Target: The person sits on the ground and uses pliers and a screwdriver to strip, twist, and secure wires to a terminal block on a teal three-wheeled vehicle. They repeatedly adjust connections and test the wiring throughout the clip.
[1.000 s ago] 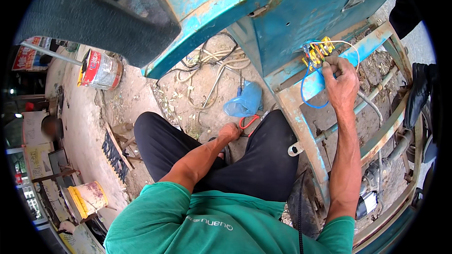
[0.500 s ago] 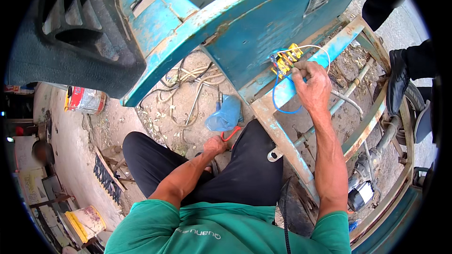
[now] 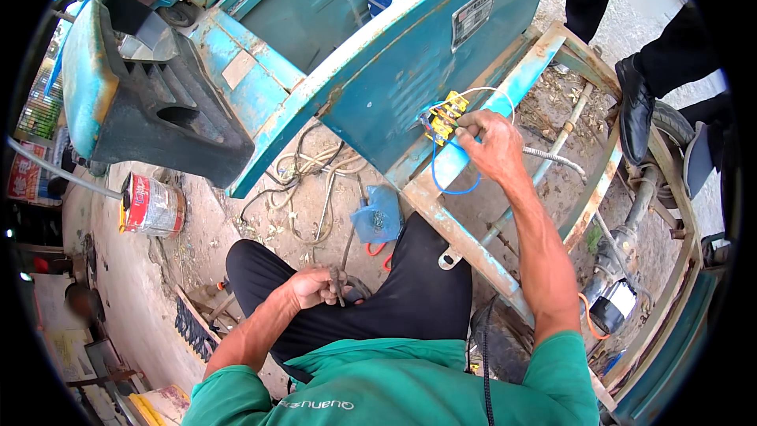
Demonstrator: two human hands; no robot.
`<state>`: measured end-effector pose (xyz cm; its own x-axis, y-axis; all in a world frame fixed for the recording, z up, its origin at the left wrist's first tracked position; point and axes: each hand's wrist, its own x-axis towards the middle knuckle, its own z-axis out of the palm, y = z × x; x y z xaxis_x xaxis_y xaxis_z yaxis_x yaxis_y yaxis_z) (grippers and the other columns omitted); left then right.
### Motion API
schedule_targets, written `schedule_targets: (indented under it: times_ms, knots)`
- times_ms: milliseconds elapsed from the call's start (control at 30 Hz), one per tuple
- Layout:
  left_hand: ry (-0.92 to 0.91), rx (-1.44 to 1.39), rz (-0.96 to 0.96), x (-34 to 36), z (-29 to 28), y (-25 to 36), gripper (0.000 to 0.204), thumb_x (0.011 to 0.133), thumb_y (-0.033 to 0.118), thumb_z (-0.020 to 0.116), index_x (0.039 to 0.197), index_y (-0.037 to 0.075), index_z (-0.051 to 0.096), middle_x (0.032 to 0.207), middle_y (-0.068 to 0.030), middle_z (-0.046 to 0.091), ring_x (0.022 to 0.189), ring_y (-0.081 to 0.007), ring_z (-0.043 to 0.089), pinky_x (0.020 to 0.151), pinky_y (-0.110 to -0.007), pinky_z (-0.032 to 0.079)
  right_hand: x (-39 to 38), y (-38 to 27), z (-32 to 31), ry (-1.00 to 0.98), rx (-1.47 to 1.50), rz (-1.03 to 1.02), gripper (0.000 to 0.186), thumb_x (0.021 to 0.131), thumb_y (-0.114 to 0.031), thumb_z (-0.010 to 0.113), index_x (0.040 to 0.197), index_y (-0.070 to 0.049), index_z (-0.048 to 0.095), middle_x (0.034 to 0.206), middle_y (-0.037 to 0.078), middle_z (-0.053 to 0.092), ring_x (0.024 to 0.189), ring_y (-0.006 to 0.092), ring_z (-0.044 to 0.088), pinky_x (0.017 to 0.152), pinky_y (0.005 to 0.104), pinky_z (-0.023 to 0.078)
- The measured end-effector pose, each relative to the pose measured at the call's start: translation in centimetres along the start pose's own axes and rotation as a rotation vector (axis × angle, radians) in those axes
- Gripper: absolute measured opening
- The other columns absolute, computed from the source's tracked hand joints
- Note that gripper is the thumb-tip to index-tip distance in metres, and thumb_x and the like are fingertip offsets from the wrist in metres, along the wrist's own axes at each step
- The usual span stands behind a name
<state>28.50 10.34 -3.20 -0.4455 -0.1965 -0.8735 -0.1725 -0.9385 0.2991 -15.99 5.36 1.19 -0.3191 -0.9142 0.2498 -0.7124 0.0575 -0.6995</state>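
Note:
My right hand [image 3: 485, 142] pinches at a yellow terminal block [image 3: 447, 113] beside the turquoise metal panel [image 3: 386, 87]; what its fingertips grip is too small to name. A blue wire [image 3: 457, 191] loops below the block and a white wire [image 3: 509, 102] arcs over it. My left hand [image 3: 315, 286] is closed on a thin metal rod-like tool [image 3: 341, 293] upright above my lap. Just beyond it lie a crumpled blue plastic bag [image 3: 377, 217] and a red-handled tool [image 3: 374, 249], partly hidden, on the ground.
Tangled cords [image 3: 288, 170] lie under the turquoise body. A black moulded piece [image 3: 169, 102] overhangs at the upper left, a paint bucket [image 3: 154, 209] below it. The rusty frame [image 3: 591, 197] spans my right, with a motor [image 3: 611, 308]. Another person's dark shoe [image 3: 635, 110] rests at the frame's far side.
My left hand has come back from near the red-handled tool towards my lap, now gripping the rod. My right hand stays at the terminal block. The view has shifted, showing more behind the panel.

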Motion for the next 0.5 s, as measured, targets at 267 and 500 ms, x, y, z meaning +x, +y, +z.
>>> schedule_targets:
  times_ms: [267, 500]
  knots:
    - [-0.247, 0.380, 0.294, -8.1, 3.8, -1.9, 0.014, 0.094, 0.014, 0.076, 0.088, 0.007, 0.065, 0.070, -0.0017, 0.063, 0.059, -0.0120, 0.059, 0.056, -0.027, 0.049, 0.0, 2.4, 0.8, -0.142, 0.138, 0.037, 0.036, 0.086, -0.029, 0.077, 0.112, -0.004, 0.076, 0.092, 0.010, 0.075, 0.081, 0.0210, 0.071, 0.074, 0.0377, 0.058]
    - [-0.534, 1.194, 0.886, -7.7, 11.6, 1.4, 0.021, 0.090, 0.022, 0.076, 0.088, 0.003, 0.067, 0.079, -0.0113, 0.069, 0.069, -0.0221, 0.067, 0.065, -0.039, 0.053, -5.0, 2.2, -3.7, -0.221, 0.207, 0.215, 0.040, 0.089, -0.028, 0.074, 0.118, -0.001, 0.074, 0.096, 0.015, 0.078, 0.086, 0.0209, 0.073, 0.079, 0.0378, 0.058]
